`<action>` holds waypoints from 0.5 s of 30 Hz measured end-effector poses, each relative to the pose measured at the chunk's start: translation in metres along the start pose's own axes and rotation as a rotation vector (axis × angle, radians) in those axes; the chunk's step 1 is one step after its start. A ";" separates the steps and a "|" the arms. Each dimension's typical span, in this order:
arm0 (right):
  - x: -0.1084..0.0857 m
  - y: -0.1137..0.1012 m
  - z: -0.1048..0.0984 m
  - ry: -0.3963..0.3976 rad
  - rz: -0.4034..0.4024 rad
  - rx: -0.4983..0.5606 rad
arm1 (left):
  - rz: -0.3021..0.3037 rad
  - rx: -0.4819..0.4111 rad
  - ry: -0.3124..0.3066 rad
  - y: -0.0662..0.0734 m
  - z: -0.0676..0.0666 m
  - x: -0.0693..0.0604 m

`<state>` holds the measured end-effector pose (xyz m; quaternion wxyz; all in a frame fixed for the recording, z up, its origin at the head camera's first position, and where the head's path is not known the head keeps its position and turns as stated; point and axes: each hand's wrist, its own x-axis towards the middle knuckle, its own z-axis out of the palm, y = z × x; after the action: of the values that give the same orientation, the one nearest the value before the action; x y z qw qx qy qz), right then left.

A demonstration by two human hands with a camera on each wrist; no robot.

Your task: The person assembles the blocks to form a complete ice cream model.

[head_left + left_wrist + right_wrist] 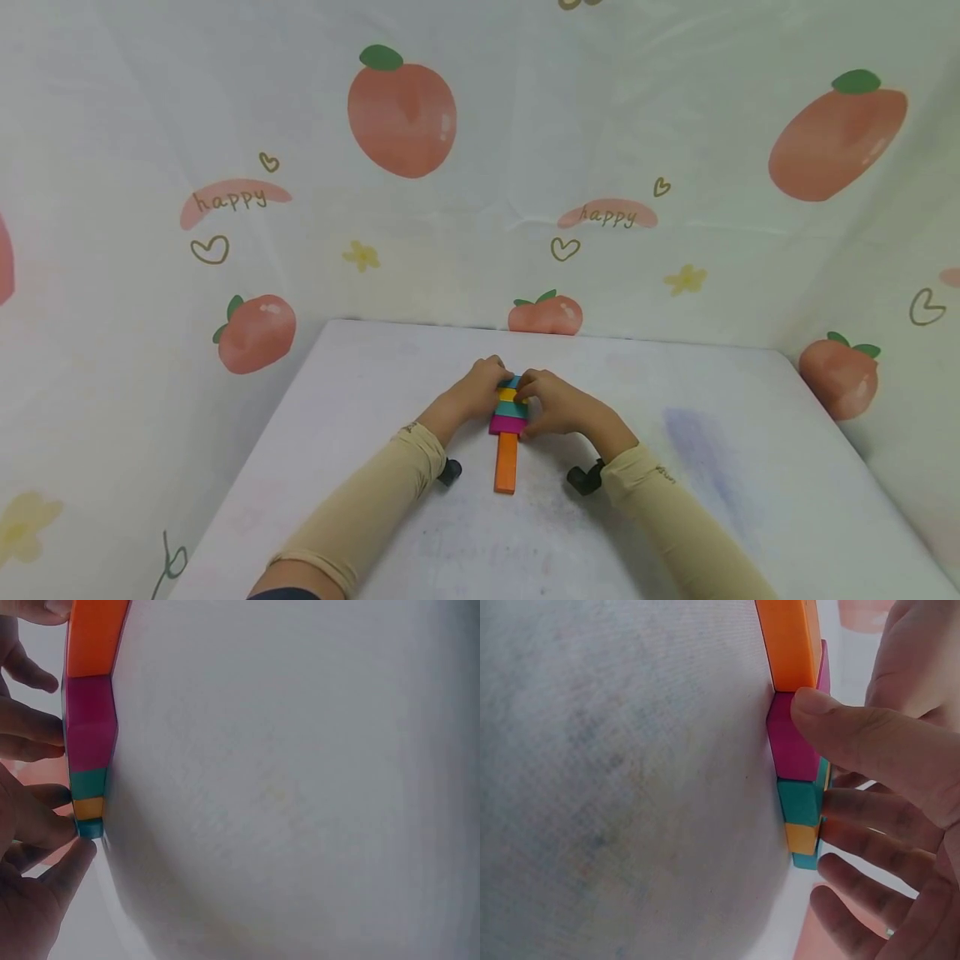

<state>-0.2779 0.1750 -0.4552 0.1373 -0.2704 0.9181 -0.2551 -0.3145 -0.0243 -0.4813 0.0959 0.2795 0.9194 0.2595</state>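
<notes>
A row of flat coloured blocks runs away from the person: a long orange block nearest, then a magenta block, a teal block, a yellow block and a blue-teal block at the far end. My left hand is at the far end, thumb and fingers pinching the blue-teal block. From the right, my right hand reaches over the row. Its thumb touches the magenta block's side, while its loosely extended fingers lie by the teal and yellow blocks.
The blocks lie on a white table with faint purple stains at the right. A white cloth printed with peaches hangs behind the table. Dark wrist-worn pieces stand out below the sleeves.
</notes>
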 end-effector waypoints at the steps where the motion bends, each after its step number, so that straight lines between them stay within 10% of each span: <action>1: 0.000 0.000 0.000 -0.001 0.001 0.002 | -0.001 0.000 0.001 0.000 0.000 0.000; 15: 0.000 0.004 0.002 -0.022 0.012 -0.030 | 0.022 -0.018 0.024 -0.004 -0.004 -0.010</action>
<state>-0.2789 0.1770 -0.4589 0.1446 -0.2698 0.9219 -0.2375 -0.3092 -0.0341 -0.4797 0.0847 0.2858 0.9150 0.2720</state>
